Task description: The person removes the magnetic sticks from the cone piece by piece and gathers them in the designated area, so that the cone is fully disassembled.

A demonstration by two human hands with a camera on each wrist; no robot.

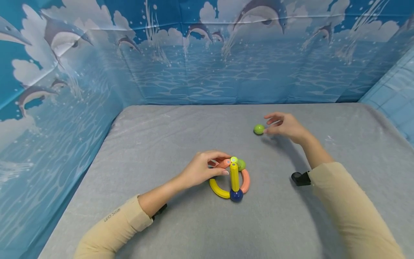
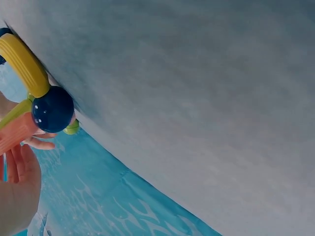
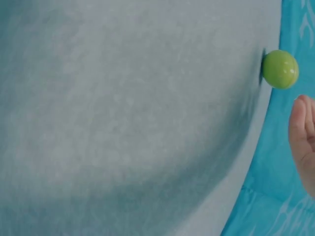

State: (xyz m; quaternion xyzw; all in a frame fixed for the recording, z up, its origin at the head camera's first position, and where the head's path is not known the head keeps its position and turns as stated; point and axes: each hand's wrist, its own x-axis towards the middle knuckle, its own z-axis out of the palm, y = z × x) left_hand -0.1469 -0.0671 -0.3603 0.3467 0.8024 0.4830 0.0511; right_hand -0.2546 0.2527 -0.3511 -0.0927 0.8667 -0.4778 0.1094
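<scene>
A small frame of magnetic sticks and balls stands on the grey cloth. Its base has a curved yellow stick (image 1: 219, 189), a curved orange stick (image 1: 245, 180), a dark blue ball (image 1: 236, 195) and a green ball (image 1: 241, 165). Straight sticks rise from it, one a yellow stick (image 1: 234, 177). My left hand (image 1: 201, 167) holds an orange stick (image 1: 224, 164) between thumb and fingers at the top; in the left wrist view this orange stick (image 2: 17, 132) meets a blue ball (image 2: 53, 109). My right hand (image 1: 286, 126), fingers loosely bent, hovers beside a loose green ball (image 1: 259, 129), a small gap apart in the right wrist view.
The grey cloth (image 1: 181, 230) covers the tabletop. A blue curtain (image 1: 207, 72) printed with dolphins hangs behind and along the left side. Black wrist mounts (image 1: 301, 178) stick out at both sleeves.
</scene>
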